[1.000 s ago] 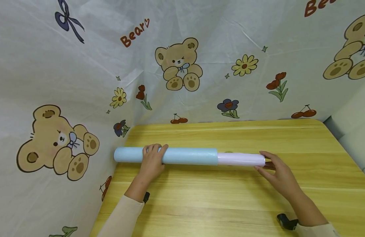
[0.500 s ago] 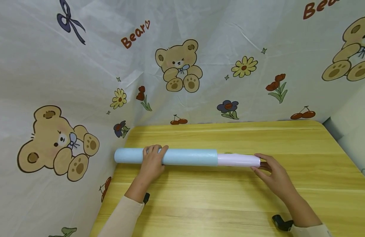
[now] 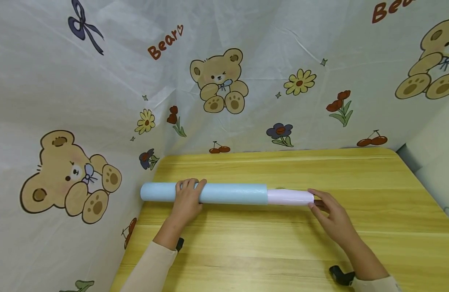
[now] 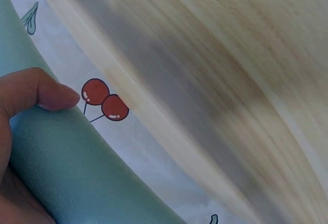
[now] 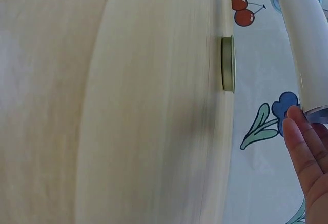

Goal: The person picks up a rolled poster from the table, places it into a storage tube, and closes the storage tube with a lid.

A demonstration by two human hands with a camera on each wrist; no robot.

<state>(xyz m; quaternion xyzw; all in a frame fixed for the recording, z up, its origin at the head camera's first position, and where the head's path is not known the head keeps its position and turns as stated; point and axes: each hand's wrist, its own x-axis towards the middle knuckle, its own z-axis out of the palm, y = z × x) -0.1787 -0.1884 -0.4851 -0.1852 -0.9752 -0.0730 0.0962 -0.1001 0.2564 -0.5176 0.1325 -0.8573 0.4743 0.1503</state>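
A light blue roll with a leather-like surface (image 3: 231, 193) lies across the wooden table, its left end close to the cloth. My left hand (image 3: 188, 196) grips it left of its middle; the thumb shows bent over the roll (image 4: 66, 167) in the left wrist view. From the blue roll's right end sticks out a thinner, glossy pale lilac roll (image 3: 290, 197). My right hand (image 3: 330, 213) holds that roll's free end between thumb and fingers. In the right wrist view, the fingertips (image 5: 294, 114) touch the pale roll's end rim (image 5: 315, 112).
Behind and left of the wooden table (image 3: 246, 247) hangs a white cloth (image 3: 261, 44) printed with bears and flowers. A round metal-coloured ring (image 5: 228, 64) sits at the tabletop behind the pale roll. Black devices (image 3: 341, 275) are worn at both wrists.
My right hand has moved left with the pale roll's end, and less of that roll sticks out of the blue one. My left hand has stayed in place.
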